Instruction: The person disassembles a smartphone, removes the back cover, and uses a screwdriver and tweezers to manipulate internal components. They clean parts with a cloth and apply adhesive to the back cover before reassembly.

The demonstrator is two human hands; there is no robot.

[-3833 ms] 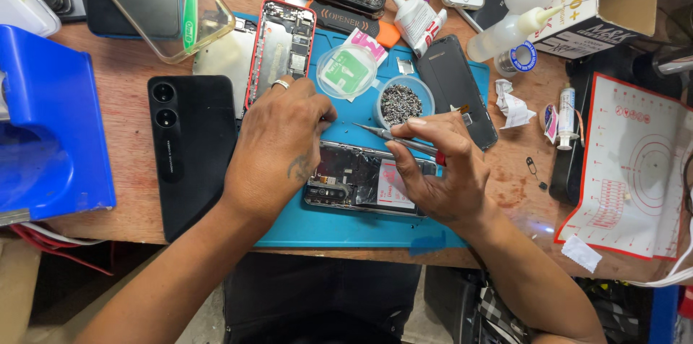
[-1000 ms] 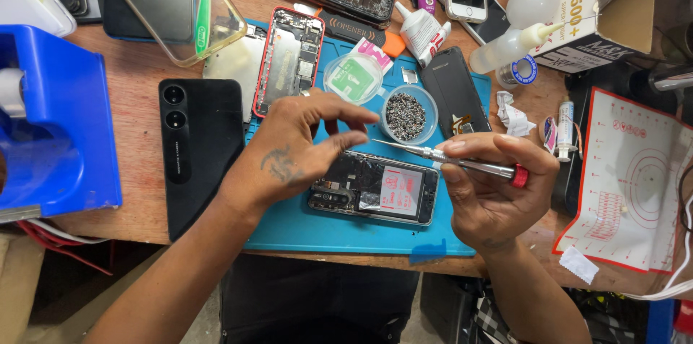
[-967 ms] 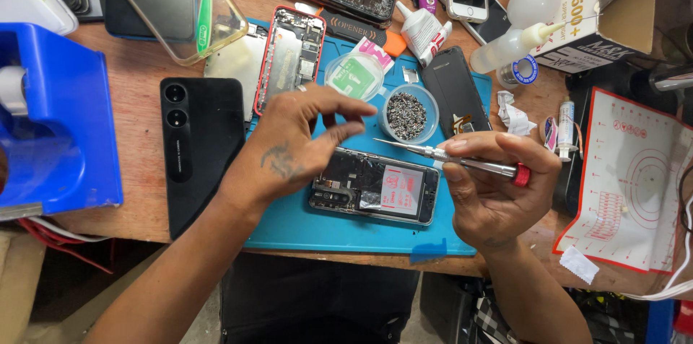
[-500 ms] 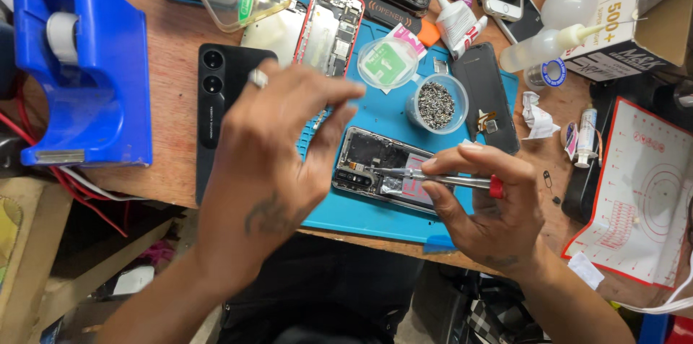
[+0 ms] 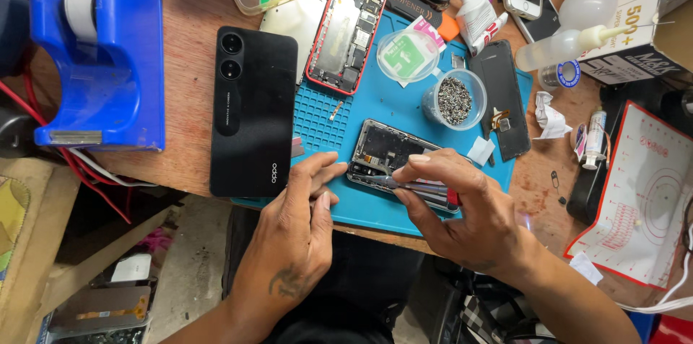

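An opened phone [image 5: 390, 150] with its insides showing lies on the blue work mat [image 5: 361, 109]. My right hand [image 5: 465, 210] is closed around a thin metal tool with a red end [image 5: 422, 188], held low and flat, its tip on the phone's near edge. My left hand [image 5: 299, 221] rests on the mat just left of the phone, fingers stretched out, the fingertips touching the phone's left end. It holds nothing.
A black phone back [image 5: 253, 109] lies left of the mat, with a blue tape dispenser [image 5: 94, 48] beyond it. On the mat are a red-framed opened phone [image 5: 346, 30], a clear cup of screws [image 5: 455, 98] and a black panel [image 5: 502, 98]. At the right are a squeeze bottle [image 5: 570, 44] and a white red-edged mat [image 5: 642, 199].
My left hand has come off the top of the phone and settled at its left end. My right hand has dropped the tool onto the phone. The view has shifted left.
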